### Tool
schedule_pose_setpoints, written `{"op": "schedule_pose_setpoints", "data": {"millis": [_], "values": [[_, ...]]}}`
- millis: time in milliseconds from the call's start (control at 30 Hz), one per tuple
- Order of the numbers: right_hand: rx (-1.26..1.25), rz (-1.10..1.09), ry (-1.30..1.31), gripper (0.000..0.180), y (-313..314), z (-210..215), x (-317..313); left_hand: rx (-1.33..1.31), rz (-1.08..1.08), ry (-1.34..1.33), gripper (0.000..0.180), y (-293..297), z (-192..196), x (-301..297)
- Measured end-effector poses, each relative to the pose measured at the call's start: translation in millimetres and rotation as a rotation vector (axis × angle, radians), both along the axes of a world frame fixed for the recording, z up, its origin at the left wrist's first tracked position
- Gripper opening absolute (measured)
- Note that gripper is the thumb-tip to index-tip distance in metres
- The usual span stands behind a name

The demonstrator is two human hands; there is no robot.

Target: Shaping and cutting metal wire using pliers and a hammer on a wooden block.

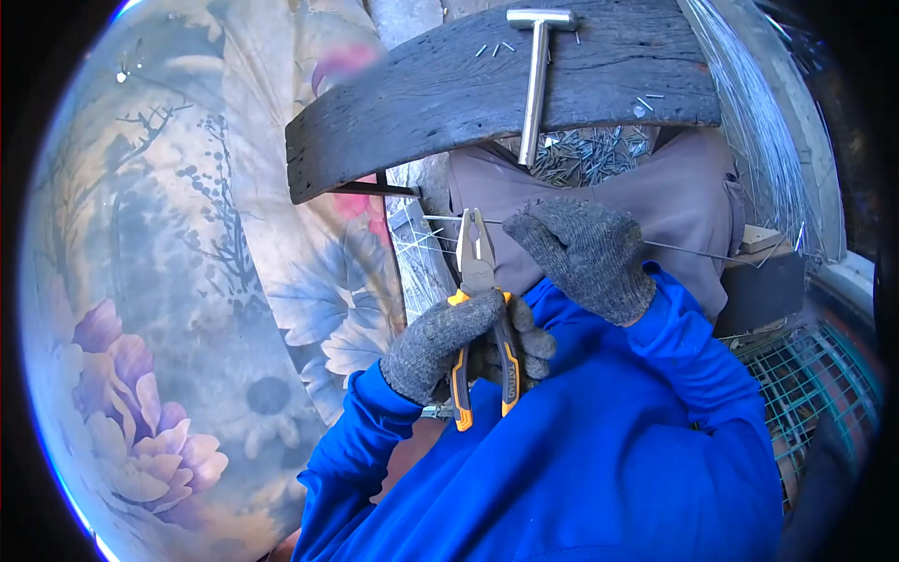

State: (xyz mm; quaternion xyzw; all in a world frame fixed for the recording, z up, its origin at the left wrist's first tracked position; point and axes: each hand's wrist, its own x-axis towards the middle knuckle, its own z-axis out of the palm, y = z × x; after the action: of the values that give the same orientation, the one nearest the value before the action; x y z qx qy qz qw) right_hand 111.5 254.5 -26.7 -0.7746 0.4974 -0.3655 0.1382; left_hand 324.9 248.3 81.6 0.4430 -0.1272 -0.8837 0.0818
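My left hand [445, 337], in a grey knitted glove, is wrapped around the orange-and-black handles of a pair of combination pliers [478, 267]. The jaws point away from me and appear to meet a thin metal wire [688, 250]; whether they grip it cannot be made out. That wire runs crosswise through my right hand [585, 253], also gloved in grey, whose fingers are closed around it. One end of the wire sticks out left past the pliers' jaws, the other reaches right beyond my thigh.
A dark curved wooden plank [421, 103] lies ahead, bearing a T-shaped metal hammer [536, 89] and a few short metal pins. Many cut pins [595, 155] lie heaped beyond my lap. Long wires [758, 112] stand bundled at right, above a green wire basket [810, 384]. Flowered cloth [178, 281] covers the left.
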Motion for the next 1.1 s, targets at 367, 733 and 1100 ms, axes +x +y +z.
{"op": "schedule_pose_setpoints", "data": {"millis": [367,733,1100], "values": [[0.045,-0.025,-0.198,0.037,0,-4,14,-0.13,0.118,-0.024,0.029,11,1,-7],[0.074,0.337,-0.027,0.04,-7,-29,-32,-0.201,0.103,0.024,0.024,10,-17,3],[0.098,0.364,-0.011,0.043,-9,-15,-36,-0.408,-0.166,-0.222,0.023,7,-16,16]]}}
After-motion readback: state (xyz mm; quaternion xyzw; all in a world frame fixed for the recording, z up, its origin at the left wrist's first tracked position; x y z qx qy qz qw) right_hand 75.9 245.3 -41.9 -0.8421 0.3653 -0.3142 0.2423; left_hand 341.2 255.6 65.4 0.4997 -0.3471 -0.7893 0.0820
